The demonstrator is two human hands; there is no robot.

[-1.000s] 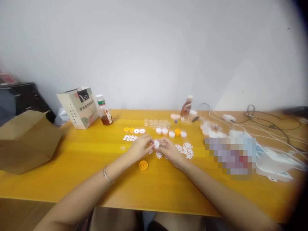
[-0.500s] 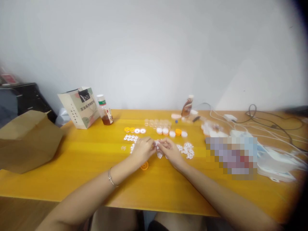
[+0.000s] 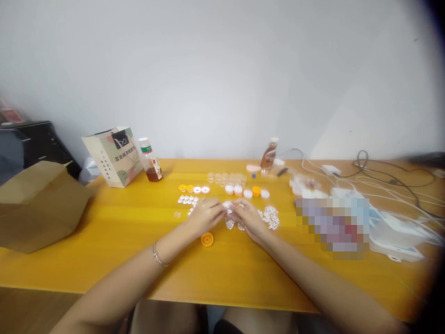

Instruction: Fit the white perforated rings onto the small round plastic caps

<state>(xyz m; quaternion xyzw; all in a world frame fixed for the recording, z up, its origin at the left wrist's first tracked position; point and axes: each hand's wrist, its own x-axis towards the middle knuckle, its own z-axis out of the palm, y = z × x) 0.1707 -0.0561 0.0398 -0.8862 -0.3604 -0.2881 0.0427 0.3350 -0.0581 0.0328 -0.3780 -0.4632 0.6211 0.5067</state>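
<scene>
Both hands, left hand (image 3: 206, 214) and right hand (image 3: 247, 216), pinch one small white cap (image 3: 227, 205): light, stiff, probably slippery; best gripped by its rim.

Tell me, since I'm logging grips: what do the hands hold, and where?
Both hands' fingers pinch a small white cap at its edges; finer detail is blurred.

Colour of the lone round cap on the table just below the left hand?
Orange round plastic cap, clearest in the head view.
</scene>
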